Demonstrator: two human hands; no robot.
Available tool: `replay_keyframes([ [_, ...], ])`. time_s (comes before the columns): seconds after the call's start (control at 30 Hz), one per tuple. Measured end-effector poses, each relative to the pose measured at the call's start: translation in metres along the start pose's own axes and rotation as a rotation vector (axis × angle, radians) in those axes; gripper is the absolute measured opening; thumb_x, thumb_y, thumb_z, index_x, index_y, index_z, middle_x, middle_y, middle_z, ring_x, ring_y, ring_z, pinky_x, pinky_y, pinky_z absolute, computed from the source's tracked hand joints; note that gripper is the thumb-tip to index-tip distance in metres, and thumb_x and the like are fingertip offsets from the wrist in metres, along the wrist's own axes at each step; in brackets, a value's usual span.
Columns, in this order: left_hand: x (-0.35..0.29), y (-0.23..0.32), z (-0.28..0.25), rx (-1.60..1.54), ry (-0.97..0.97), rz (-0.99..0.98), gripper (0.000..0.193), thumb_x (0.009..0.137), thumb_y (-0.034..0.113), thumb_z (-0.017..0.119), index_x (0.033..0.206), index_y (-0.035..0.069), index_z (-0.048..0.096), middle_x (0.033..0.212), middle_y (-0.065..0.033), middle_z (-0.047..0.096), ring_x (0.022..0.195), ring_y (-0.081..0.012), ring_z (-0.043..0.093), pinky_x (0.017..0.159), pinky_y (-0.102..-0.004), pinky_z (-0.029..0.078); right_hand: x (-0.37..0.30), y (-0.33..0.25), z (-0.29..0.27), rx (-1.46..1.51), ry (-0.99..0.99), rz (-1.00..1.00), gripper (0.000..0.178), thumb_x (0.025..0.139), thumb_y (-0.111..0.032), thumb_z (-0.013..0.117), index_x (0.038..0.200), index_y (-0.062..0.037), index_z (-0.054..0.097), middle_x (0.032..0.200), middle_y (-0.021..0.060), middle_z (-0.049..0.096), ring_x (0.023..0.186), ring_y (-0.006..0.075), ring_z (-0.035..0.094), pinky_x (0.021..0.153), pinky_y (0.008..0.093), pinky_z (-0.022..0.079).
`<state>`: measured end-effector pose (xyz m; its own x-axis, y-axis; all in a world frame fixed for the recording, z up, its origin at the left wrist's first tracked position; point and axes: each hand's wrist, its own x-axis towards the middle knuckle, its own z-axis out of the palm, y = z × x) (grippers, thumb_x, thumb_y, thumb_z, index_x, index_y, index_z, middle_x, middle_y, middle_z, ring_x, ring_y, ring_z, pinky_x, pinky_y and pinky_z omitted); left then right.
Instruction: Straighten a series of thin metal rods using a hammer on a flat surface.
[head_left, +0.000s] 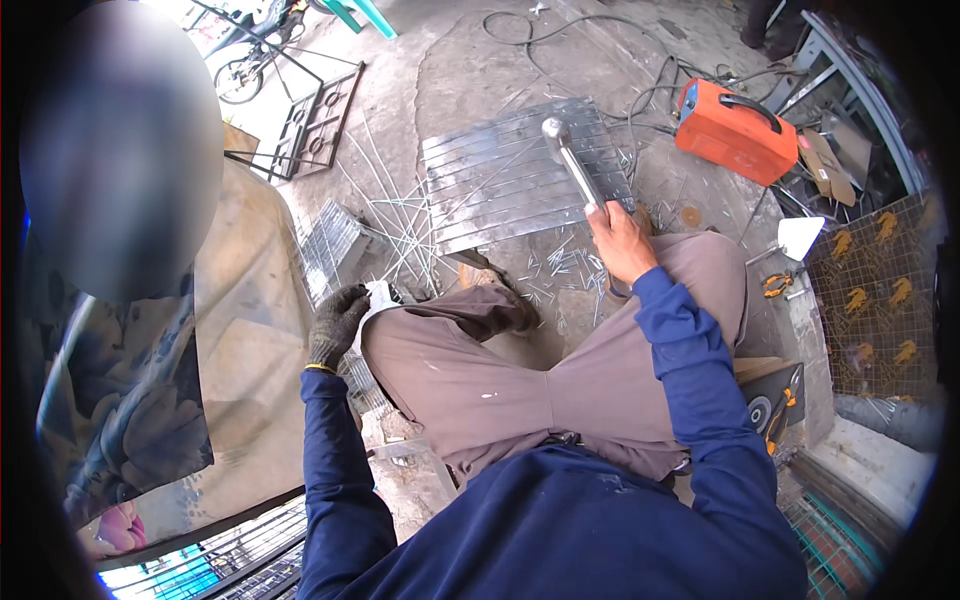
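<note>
My right hand (620, 243), bare, is closed round the handle of a metal hammer (580, 175). The hammer's round-ended head is over a flat grey metal plate (460, 215) with parallel lines across it. My left hand (338, 322), in a dark knitted glove, rests beside my left knee with its fingers curled. A piece of white material (380, 298) shows right beside its fingertips. What those fingers hold, if anything, is hidden. Thin metal rods (400, 212) lie left of the plate, and short cut rods (558, 262) are scattered in front of it.
An orange machine (735, 135) with a black handle and cables stands at the far right. Orange-handled pliers (777, 285) lie right of my knee. A stacked metal piece (335, 245) sits left of the plate. A cloth-draped surface (250, 360) is at my left; a black metal frame (325, 120) is beyond it.
</note>
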<state>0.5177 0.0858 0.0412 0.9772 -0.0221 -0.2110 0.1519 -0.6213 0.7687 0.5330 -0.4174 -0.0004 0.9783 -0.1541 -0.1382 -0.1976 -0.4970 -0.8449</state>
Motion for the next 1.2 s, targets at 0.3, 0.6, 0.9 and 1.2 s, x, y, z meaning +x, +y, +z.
replay_keyframes([
  [0.3,-0.056,0.192,0.14,-1.244,-0.653,-0.389,0.022,0.097,0.013,0.06,0.117,0.004,0.058,0.088,-0.0041,0.067,0.071,-0.0134,0.066,0.058,-0.0232,0.053,-0.004,-0.005,-0.029,0.058,-0.088,0.222,0.059,0.101,-0.052,0.036,0.111,0.0046,0.051,0.076,0.0236,0.065,0.05,0.0311,0.064,0.059,0.0435,0.054],
  [0.6,-0.089,0.306,0.194,-1.633,-0.574,-0.371,0.026,0.101,0.02,0.054,0.123,0.006,0.054,0.099,-0.0068,0.069,0.078,-0.0205,0.07,0.065,-0.0307,0.057,0.0,0.006,-0.024,0.154,-0.061,0.145,0.056,0.099,-0.052,0.039,0.102,0.0023,0.053,0.066,0.0149,0.06,0.049,0.024,0.062,0.049,0.0386,0.053],
  [0.9,-0.082,0.325,0.179,-1.739,-0.614,-0.251,0.025,0.104,0.029,0.052,0.12,0.011,0.057,0.093,-0.0011,0.069,0.066,-0.0132,0.065,0.056,-0.0286,0.054,-0.003,0.003,-0.023,0.171,-0.086,0.165,0.054,0.099,-0.051,0.039,0.099,0.0023,0.052,0.065,0.0158,0.06,0.047,0.0258,0.062,0.048,0.0389,0.054],
  [1.2,-0.081,0.326,0.181,-1.776,-0.616,-0.224,0.024,0.103,0.03,0.055,0.111,0.009,0.061,0.087,-0.0031,0.068,0.064,-0.014,0.065,0.056,-0.0278,0.054,0.002,0.018,-0.018,0.027,-0.065,-0.027,0.054,0.099,-0.051,0.04,0.102,0.0017,0.053,0.065,0.0154,0.061,0.048,0.0256,0.062,0.047,0.0386,0.054],
])
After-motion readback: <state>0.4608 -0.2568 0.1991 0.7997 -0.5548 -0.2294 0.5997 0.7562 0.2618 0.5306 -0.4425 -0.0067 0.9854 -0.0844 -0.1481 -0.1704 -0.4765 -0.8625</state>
